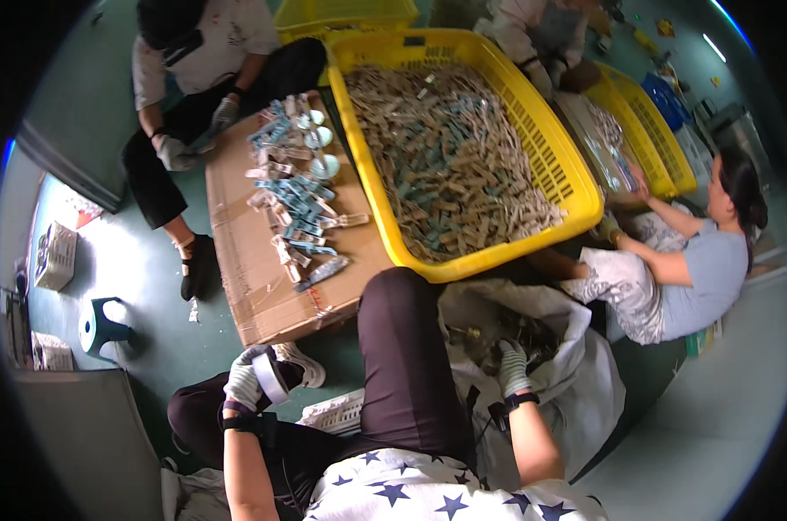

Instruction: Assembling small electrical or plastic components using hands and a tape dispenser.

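Observation:
In a striped glove, my left hand (242, 387) is closed round a white tape roll (270, 379), held above my left leg near the cardboard's front edge. My right hand (514, 372), also gloved, reaches into the mouth of a white woven sack (589, 382) beside my right knee. Dark, tangled things (485, 340) lie inside that sack, too unclear to name. The right fingertips are lost against them. Ahead on a brown cardboard surface (241, 252) is a pile of blue and pale pink clothes pegs (294, 204), with several round whitish pieces (324, 165) at its right.
A large yellow basket (589, 204) full of brown, beige and bluish pegs stands right of the cardboard. One co-worker (207, 52) with gloved hands sits far left. Another person (697, 260) sits right, near a second yellow basket (671, 165). A teal stool (105, 328) stands left.

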{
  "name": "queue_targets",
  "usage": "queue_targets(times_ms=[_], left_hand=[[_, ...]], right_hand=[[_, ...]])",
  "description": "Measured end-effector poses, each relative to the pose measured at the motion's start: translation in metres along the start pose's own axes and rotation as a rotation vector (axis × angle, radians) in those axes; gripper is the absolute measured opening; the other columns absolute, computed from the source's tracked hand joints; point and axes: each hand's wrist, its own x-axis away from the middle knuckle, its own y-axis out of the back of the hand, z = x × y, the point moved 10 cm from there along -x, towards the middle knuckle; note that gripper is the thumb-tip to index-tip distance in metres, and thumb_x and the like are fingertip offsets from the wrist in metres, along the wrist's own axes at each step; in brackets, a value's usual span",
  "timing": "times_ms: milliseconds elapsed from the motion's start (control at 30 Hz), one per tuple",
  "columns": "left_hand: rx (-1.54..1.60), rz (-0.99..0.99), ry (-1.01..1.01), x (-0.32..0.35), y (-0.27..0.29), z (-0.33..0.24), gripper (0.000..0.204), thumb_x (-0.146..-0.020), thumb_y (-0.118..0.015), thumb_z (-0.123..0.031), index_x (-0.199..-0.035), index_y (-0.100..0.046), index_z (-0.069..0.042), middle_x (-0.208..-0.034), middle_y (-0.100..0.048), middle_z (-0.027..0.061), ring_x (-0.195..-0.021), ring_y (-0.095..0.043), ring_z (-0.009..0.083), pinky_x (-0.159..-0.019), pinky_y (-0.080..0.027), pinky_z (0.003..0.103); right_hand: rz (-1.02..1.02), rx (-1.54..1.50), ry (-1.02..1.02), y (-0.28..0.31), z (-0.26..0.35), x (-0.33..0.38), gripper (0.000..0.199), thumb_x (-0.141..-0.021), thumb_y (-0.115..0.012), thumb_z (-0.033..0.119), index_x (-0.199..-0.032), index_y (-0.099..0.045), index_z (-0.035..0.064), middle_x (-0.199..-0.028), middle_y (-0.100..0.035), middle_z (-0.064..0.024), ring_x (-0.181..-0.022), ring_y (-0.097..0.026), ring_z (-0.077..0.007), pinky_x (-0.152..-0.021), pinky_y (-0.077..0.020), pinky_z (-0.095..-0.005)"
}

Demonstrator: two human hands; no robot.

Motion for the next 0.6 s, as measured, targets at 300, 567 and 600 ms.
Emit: queue_targets(times_ms=[300, 567, 600], left_hand=[[0.155, 0.085, 0.243, -0.039, -0.059, 0.045, 0.016, -0.089, -0.050, -0.004, -0.091, -0.064, 0.004, -0.089, -0.066, 0.0153, -0.078, -0.065, 0.0223, -0.079, -0.054, 0.032], [0.060, -0.177, 0.221, 0.011, -0.038, -0.004, 0.010, -0.082, -0.060, -0.007, -0.081, -0.065, 0.001, -0.076, -0.068, 0.0140, -0.068, -0.067, 0.0262, -0.069, -0.059, 0.037], [0.053, -0.180, 0.227, 0.010, -0.037, -0.001, 0.010, -0.082, -0.060, -0.007, -0.081, -0.065, 0.001, -0.076, -0.068, 0.0140, -0.068, -0.067, 0.0262, -0.069, -0.059, 0.037]], right_hand=[[0.461, 1.510, 0.063, 0.194, -0.242, -0.095, 0.039, -0.087, -0.056, 0.029, -0.119, -0.062, 0.0068, -0.121, -0.064, -0.0187, -0.115, -0.057, -0.0379, -0.100, -0.0443, -0.0414], [0.187, 1.622, 0.305, -0.043, -0.083, -0.090, 0.038, -0.085, -0.061, 0.030, -0.116, -0.061, 0.0074, -0.107, -0.067, -0.0199, -0.103, -0.063, -0.0389, -0.086, -0.0516, -0.0460], [0.369, 1.611, 0.137, -0.051, -0.102, -0.092, 0.040, -0.085, -0.060, 0.030, -0.117, -0.060, 0.0064, -0.107, -0.067, -0.0205, -0.103, -0.064, -0.0382, -0.087, -0.0515, -0.0454]])
